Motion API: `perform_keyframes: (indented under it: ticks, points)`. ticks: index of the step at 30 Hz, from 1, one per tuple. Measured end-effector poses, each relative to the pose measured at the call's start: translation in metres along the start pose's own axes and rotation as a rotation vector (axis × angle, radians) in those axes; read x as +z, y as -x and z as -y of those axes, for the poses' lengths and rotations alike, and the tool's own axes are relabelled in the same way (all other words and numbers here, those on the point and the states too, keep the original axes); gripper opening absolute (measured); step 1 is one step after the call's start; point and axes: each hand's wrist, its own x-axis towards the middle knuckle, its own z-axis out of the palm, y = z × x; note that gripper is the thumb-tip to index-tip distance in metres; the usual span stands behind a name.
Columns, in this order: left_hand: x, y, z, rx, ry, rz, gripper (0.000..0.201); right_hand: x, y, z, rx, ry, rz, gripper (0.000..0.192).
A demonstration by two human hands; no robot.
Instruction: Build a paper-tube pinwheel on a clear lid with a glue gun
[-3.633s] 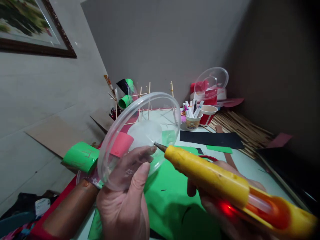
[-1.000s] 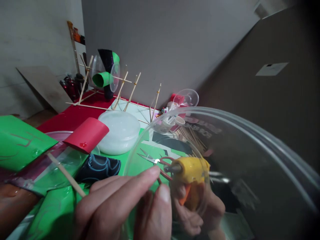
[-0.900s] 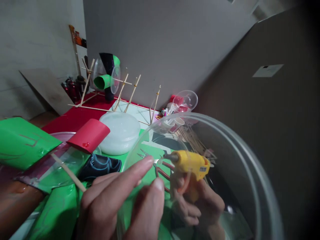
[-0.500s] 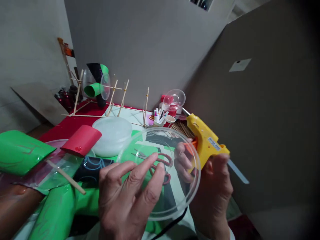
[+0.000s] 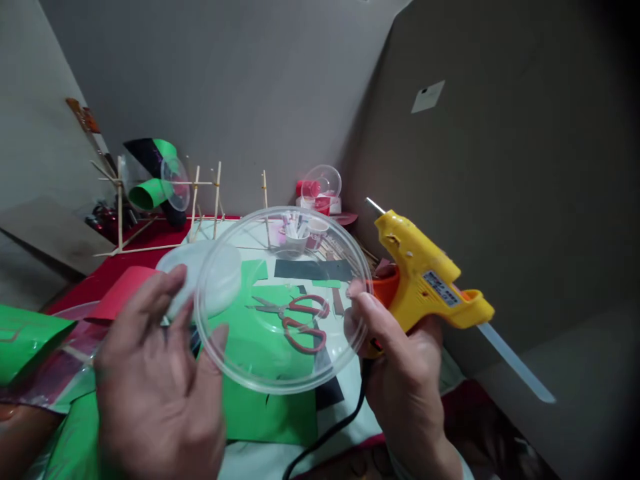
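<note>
My right hand [image 5: 407, 373] grips a yellow hot glue gun [image 5: 425, 273] with its nozzle pointing up and left and a clear glue stick [image 5: 517, 363] jutting from the rear. Thumb and fingertips of that hand also pinch the right rim of a round clear plastic lid [image 5: 280, 387], which is held up tilted. My left hand [image 5: 163, 387], somewhat blurred, has its fingers apart by the lid's left edge; whether the thumb touches the rim I cannot tell. Through the lid I see red-handled scissors [image 5: 305, 347] lying on green paper [image 5: 270, 423].
Stacked whitish lids [image 5: 175, 267] lie left of centre. Rolled green paper [image 5: 33, 340] and a red paper tube [image 5: 123, 293] sit at the left, near another person's arm [image 5: 25, 437]. A stick frame [image 5: 150, 249] stands at the back. A black cord [image 5: 333, 427] hangs from the glue gun.
My left hand has moved left from over the lid, its fingers spreading. The lid is now pinched at its right rim and sits further left and higher. The view has shifted right.
</note>
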Motion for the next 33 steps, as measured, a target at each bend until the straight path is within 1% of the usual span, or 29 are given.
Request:
perform_keyframes:
  ticks: [1,2,3,4,5,6,7,9,11,14,16,17,20,21,23,25,26,28,31,32,33]
  points:
    - [0.002,-0.003,-0.004,-0.166,0.162,-0.022,0.053,-0.001,0.0,0.0,-0.016,-0.001,-0.011,0.024]
    - [0.004,-0.007,-0.007,-0.354,0.288,-0.006,0.042,-0.001,0.001,0.0,-0.025,-0.001,-0.022,0.026]
    - [0.004,-0.01,-0.009,-0.506,0.373,-0.001,0.036,-0.002,0.001,-0.001,-0.029,-0.002,-0.026,0.027]
    - [0.004,-0.012,-0.011,-0.631,0.434,0.03,0.037,-0.002,0.001,-0.002,-0.023,-0.003,-0.017,0.027]
    - [0.003,-0.013,-0.013,-0.711,0.47,0.074,0.042,-0.002,0.001,-0.003,-0.014,-0.002,-0.004,0.025]
    - [0.003,-0.013,-0.013,-0.74,0.482,0.118,0.045,-0.003,0.001,-0.005,-0.006,0.001,0.009,0.024]
    - [0.002,-0.012,-0.013,-0.745,0.47,0.164,0.044,-0.002,0.001,-0.007,-0.001,0.008,0.017,0.024]
    - [0.003,-0.008,-0.012,-0.758,0.405,0.228,0.034,-0.002,0.001,-0.013,0.015,0.027,0.023,0.026]
    - [0.004,-0.004,-0.01,-0.758,0.346,0.234,0.022,-0.003,0.0,-0.018,0.044,0.033,0.023,0.031]
    - [0.006,-0.002,-0.006,-0.731,0.333,0.262,0.017,-0.005,-0.005,-0.024,0.099,0.016,0.075,0.031]
    - [0.007,-0.003,-0.005,-0.72,0.318,0.246,0.016,-0.008,-0.008,-0.025,0.109,0.004,0.101,0.024]
    - [0.007,-0.003,-0.005,-0.714,0.306,0.225,0.016,-0.009,-0.01,-0.025,0.091,0.003,0.096,0.021]
    - [0.007,-0.004,-0.005,-0.669,0.274,0.165,0.015,-0.014,-0.01,-0.022,-0.037,0.024,0.043,0.016]
    - [0.007,-0.004,-0.005,-0.646,0.262,0.146,0.015,-0.016,-0.008,-0.021,-0.067,0.041,0.051,0.015]
    - [0.008,-0.003,-0.005,-0.608,0.228,0.114,0.015,-0.021,-0.002,-0.02,-0.073,0.11,0.131,0.017]
    - [0.008,-0.003,-0.005,-0.582,0.199,0.099,0.014,-0.028,0.007,-0.021,-0.063,0.266,0.241,0.023]
    - [0.009,-0.003,-0.004,-0.574,0.191,0.1,0.013,-0.032,0.011,-0.022,-0.079,0.356,0.284,0.025]
    - [0.009,-0.002,-0.003,-0.563,0.178,0.106,0.012,-0.039,0.018,-0.026,-0.143,0.493,0.357,0.021]
    - [0.009,-0.001,-0.002,-0.527,0.17,0.111,0.011,-0.048,0.021,-0.032,-0.236,0.527,0.492,0.016]
    - [0.009,-0.001,-0.001,-0.512,0.168,0.11,0.011,-0.049,0.021,-0.034,-0.231,0.513,0.521,0.015]
    - [0.009,-0.001,-0.001,-0.499,0.162,0.107,0.011,-0.05,0.02,-0.034,-0.174,0.469,0.523,0.011]
